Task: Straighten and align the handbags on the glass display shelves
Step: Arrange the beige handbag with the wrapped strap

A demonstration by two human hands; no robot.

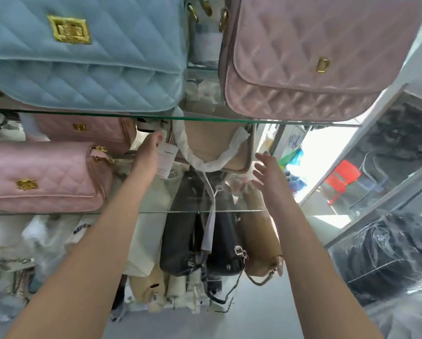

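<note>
A beige handbag (212, 143) with a paper-wrapped handle stands on the middle glass shelf (193, 212), at its back. My left hand (149, 152) reaches in beside the bag's left end, its fingertips up near a white tag and a dark object under the upper shelf; its grip is hidden. My right hand (270, 174) hovers just right of the bag with fingers spread and straight. A light blue quilted bag (87, 59) and a mauve quilted bag (308, 59) stand on the upper glass shelf (205, 117). A pink quilted bag (43, 177) lies at the left of the middle shelf.
Another pink quilted bag (82, 130) sits behind the first one. Black bags (205, 241) and tan bags (261, 241) crowd the level below the glass. Plastic-wrapped dark goods (386, 260) lie at the right. A red stool (343, 177) shows beyond a glass panel.
</note>
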